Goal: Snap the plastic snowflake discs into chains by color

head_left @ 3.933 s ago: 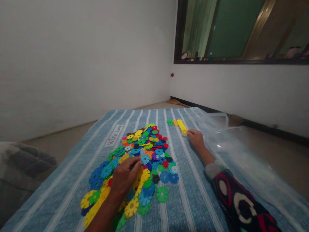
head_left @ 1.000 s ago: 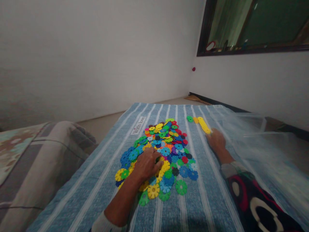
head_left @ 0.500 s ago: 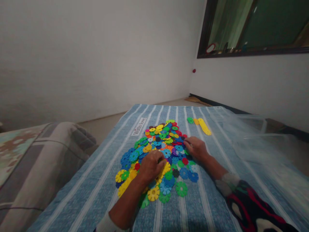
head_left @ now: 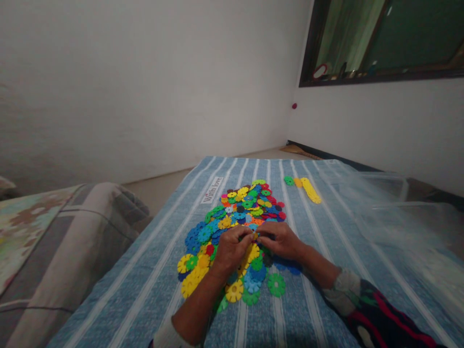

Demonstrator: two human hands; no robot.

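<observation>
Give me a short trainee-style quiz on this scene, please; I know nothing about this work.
1. Multiple choice: as the camera sees it, where is the long yellow plastic strip that lies apart from the pile of multicoloured flower-shaped plastic discs?
A) Left of the pile
B) Right of the pile's far part
C) Between the hands

2. True or false: the left hand and the right hand are close together over the pile.

3. Short answer: which two words are printed on the blue-and-white striped cloth?

Key: 1. B. 2. True; their fingertips nearly meet there. 3. "With love".
</observation>
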